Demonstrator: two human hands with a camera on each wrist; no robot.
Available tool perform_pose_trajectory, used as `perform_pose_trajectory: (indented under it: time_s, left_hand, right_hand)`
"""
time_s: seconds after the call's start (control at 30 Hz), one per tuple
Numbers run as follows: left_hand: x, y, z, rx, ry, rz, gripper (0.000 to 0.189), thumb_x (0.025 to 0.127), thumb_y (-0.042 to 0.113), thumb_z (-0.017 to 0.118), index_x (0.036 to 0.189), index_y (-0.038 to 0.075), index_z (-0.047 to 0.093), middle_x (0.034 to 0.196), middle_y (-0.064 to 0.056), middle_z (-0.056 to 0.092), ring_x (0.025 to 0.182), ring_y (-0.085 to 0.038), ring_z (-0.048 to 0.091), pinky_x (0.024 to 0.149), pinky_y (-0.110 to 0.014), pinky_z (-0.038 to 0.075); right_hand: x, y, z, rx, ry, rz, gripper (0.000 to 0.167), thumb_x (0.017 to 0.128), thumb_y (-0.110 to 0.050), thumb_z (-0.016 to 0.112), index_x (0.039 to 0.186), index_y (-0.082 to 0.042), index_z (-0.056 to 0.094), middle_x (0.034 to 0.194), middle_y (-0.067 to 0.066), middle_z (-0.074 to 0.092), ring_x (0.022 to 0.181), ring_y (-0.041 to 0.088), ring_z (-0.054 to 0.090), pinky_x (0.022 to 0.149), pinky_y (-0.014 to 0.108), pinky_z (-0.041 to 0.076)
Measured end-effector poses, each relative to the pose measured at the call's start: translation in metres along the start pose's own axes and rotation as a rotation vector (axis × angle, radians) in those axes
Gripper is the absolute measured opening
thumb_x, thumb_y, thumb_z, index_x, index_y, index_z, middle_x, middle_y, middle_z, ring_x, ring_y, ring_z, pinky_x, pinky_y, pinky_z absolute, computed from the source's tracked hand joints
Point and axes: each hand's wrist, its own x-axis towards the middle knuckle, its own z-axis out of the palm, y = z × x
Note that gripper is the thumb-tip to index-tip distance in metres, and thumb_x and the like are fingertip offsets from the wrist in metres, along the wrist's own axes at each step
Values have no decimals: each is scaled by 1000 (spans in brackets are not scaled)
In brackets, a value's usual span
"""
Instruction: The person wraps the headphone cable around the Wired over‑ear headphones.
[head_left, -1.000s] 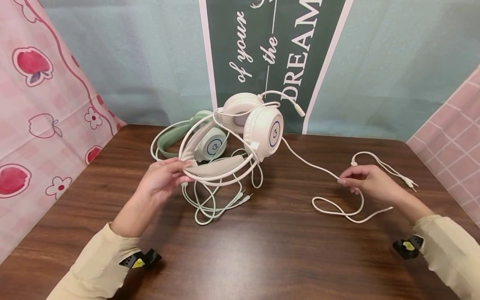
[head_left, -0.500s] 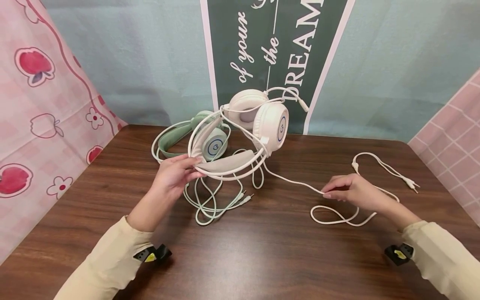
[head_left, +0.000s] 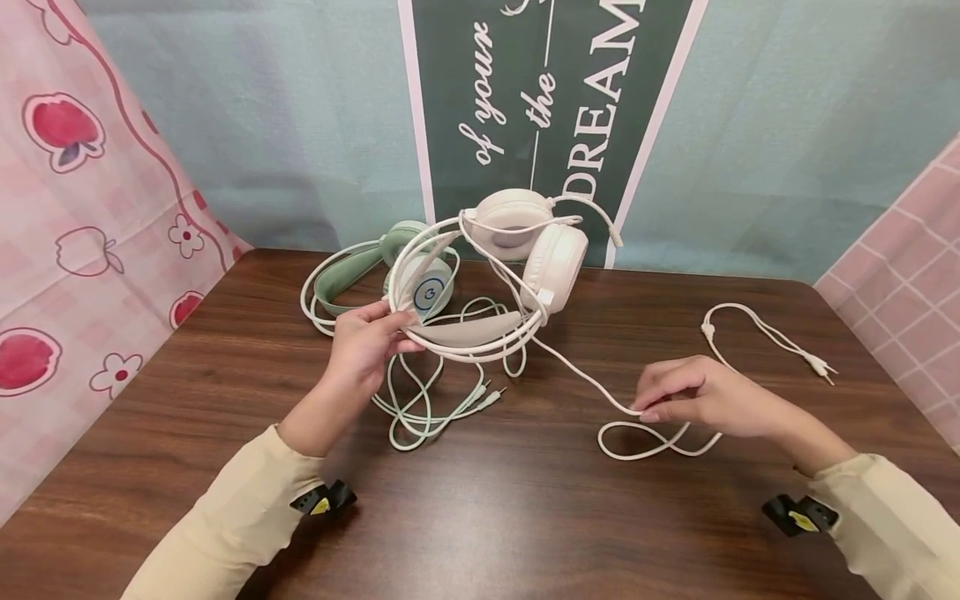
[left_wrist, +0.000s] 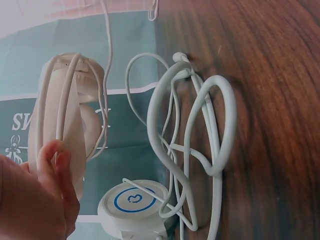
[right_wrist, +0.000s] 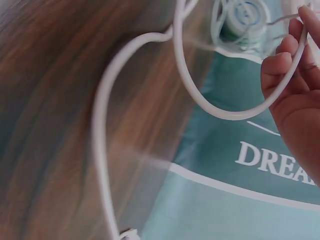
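Note:
My left hand (head_left: 367, 346) grips the headband of a white headset (head_left: 555, 262), thumb on the inner padding. The headset is held up above the table, ear cups turned to the back right and microphone boom (head_left: 592, 204) sticking out. The left wrist view shows the fingers (left_wrist: 62, 170) curled round the band's outer wires. Lower on the right, my right hand (head_left: 701, 396) pinches the headset's white cable (head_left: 585, 379) between thumb and fingers. Past that pinch the cable drops into a loop on the table, seen close in the right wrist view as a white cord (right_wrist: 235, 115).
Behind the white headset a green headset (head_left: 348, 279) lies on the wooden table (head_left: 480, 517), its pale green cable (head_left: 408, 433) coiled in front. Two plugs (head_left: 821, 367) of the white cable lie far right. A curtain (head_left: 315, 125) with a lettered panel hangs behind.
My left hand has carried the white headset to the right, and its ear cups have turned. My right hand has moved left and down with the cable, dragging the loop leftward.

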Motion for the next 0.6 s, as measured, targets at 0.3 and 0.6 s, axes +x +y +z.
perform_pose_trajectory:
  time_s: [0.3, 0.6]
  left_hand:
    - [-3, -4, 2, 68, -43, -1, 39, 82, -16, 50, 120, -21, 43, 69, -6, 58, 55, -10, 61, 51, -22, 55]
    - [-5, -4, 7, 126, -60, 0, 35, 80, -15, 52, 115, -20, 48, 69, -5, 58, 54, -9, 61, 49, -21, 55]
  right_hand:
    - [11, -25, -7, 32, 17, -125, 48, 63, 28, 62, 98, -4, 67, 86, 7, 59, 76, 13, 55, 59, 23, 45]
    - [28, -45, -23, -57, 80, -145, 40, 67, 25, 62, 96, -2, 67, 86, 7, 60, 78, 12, 55, 63, 20, 45]
